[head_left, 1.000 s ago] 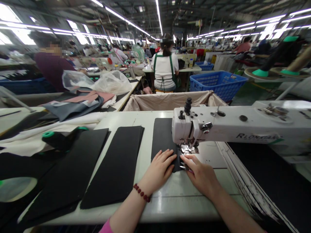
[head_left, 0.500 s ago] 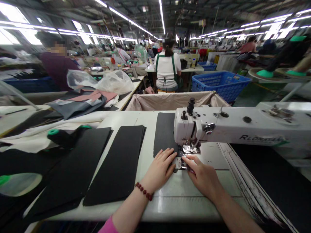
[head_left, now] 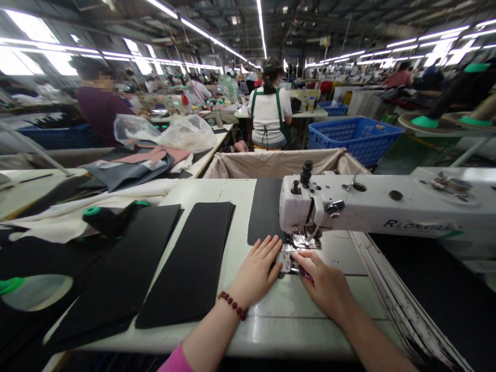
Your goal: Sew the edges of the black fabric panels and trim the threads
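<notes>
A black fabric panel (head_left: 265, 212) lies flat on the sewing machine's bed, partly under the head of the white sewing machine (head_left: 296, 204). My left hand (head_left: 258, 268) rests flat with its fingers stretched out, the fingertips at the panel's near edge. Close to the metal presser foot (head_left: 306, 241), my right hand (head_left: 327, 284) has its index finger extended over the metal plate (head_left: 285, 261) and its other fingers curled. Something small and pinkish shows under those curled fingers, too hidden to name. The needle tip cannot be made out.
Two stacks of black panels (head_left: 189, 258) (head_left: 124, 268) lie to the left, near a black thread cone (head_left: 103, 219). More black material (head_left: 430, 279) sits at right. Beyond the table are a cloth-lined bin (head_left: 240, 164), a blue basket (head_left: 351, 137) and a seated co-worker (head_left: 269, 113).
The black panel has slid slightly away from me, its near edge now closer to my left fingertips. Both hands keep nearly the same place. The whole view has shifted a little.
</notes>
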A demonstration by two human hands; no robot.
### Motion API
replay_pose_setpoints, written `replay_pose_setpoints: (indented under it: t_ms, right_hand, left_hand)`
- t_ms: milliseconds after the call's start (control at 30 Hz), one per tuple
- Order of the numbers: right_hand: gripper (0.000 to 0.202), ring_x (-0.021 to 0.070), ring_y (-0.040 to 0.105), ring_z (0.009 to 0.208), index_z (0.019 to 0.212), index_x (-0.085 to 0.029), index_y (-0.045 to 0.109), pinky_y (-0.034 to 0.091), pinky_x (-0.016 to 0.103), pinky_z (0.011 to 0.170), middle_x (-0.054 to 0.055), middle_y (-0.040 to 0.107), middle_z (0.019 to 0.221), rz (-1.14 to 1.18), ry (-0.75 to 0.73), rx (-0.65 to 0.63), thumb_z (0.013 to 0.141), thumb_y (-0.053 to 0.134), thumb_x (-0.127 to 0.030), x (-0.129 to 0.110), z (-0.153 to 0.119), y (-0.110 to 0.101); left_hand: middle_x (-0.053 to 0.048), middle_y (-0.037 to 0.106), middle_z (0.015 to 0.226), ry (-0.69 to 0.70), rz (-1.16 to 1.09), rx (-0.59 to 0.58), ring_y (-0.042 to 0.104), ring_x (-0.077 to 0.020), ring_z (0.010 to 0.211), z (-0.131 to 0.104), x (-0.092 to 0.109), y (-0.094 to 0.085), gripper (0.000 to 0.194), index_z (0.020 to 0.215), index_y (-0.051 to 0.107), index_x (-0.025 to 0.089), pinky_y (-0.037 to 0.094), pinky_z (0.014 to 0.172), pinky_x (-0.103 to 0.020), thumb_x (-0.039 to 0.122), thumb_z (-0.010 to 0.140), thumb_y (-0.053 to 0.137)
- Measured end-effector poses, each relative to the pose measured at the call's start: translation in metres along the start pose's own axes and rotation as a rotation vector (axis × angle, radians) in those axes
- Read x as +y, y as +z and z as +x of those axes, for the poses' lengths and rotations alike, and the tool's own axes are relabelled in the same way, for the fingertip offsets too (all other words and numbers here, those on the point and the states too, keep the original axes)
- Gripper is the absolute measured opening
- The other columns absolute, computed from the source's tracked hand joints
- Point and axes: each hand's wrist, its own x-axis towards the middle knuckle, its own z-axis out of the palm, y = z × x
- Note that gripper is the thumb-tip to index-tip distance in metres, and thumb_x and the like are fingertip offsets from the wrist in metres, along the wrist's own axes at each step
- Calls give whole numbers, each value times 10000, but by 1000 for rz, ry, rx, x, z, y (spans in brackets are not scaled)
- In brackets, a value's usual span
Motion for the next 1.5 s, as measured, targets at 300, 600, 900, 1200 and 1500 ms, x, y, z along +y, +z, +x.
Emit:
replay_pose_setpoints:
  t_ms: [300,600,900,1200,1500]
  right_hand:
    - [521,203,639,1017,1351,-336,475,546,325,795,-6,509,1372,24,5,-3,864,515,-153,0,0,-1]
    - [587,195,628,1031,1387,-342,426,535,312,797,-18,507,1376,36,22,-1,847,498,-123,-1,0,-3]
    - [573,187,624,1028,1371,-322,455,514,287,785,-3,520,1359,30,29,2,834,487,-123,-3,0,-5]
    - [613,206,635,980,1437,-315,361,499,288,764,40,559,1303,44,47,30,859,484,-152,-6,0,-9]
    - [505,221,623,1030,1413,-254,382,502,312,811,78,564,1280,112,49,143,919,466,-191,-8,-5,-13]
  left_hand:
    - [-14,262,1562,-8,25,-10,205,-212,1446,-1,1,0,535,1493,254,252,200,1183,-459,351,986,394]
    - [-19,220,1576,-50,18,63,113,-237,1464,-2,1,1,612,1505,217,228,202,1182,-465,362,956,450]
    - [-39,258,1565,-48,37,54,132,-236,1461,-2,-1,4,596,1495,246,217,185,1184,-465,389,958,440]
    - [-99,483,1423,-58,0,136,391,-274,1350,2,4,-4,589,1474,282,211,215,1146,-523,380,943,473]
    - [-204,249,1542,95,76,-57,233,-444,1395,-72,64,-4,1178,1506,237,182,296,1088,-613,691,573,746]
